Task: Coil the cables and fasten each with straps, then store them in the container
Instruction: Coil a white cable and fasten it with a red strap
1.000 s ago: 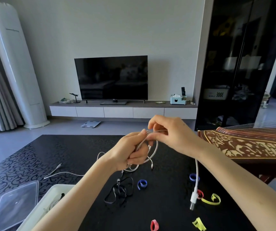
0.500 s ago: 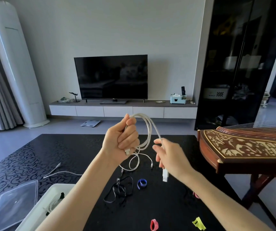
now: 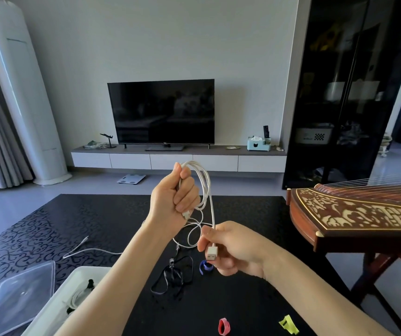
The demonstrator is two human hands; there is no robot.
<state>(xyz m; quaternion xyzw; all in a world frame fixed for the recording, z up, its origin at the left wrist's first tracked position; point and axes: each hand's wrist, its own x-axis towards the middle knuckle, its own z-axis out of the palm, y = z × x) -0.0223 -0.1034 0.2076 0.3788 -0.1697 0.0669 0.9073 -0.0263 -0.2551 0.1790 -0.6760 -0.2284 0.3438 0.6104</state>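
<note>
My left hand (image 3: 174, 202) grips several loops of a white cable (image 3: 206, 187), raised above the black table (image 3: 255, 299). My right hand (image 3: 233, 248) pinches the same cable just above its white USB plug (image 3: 211, 253), lower and to the right. On the table below lie another white cable (image 3: 93, 249), a black cable (image 3: 173, 277), and strap rings: blue (image 3: 205, 267), red (image 3: 224, 326) and yellow-green (image 3: 289, 324). The white container (image 3: 56, 301) at the lower left holds a coiled cable.
A clear lid (image 3: 17, 301) lies left of the container. A wooden zither (image 3: 354, 214) on a stand sits at the table's right side. Beyond are a TV (image 3: 163, 112), a low cabinet, a tall air conditioner (image 3: 22, 93) and a dark glass cabinet (image 3: 344, 88).
My left hand rose with the loops and my right hand slid down the cable to its USB plug, which no longer dangles; the loops now hang from my left hand.
</note>
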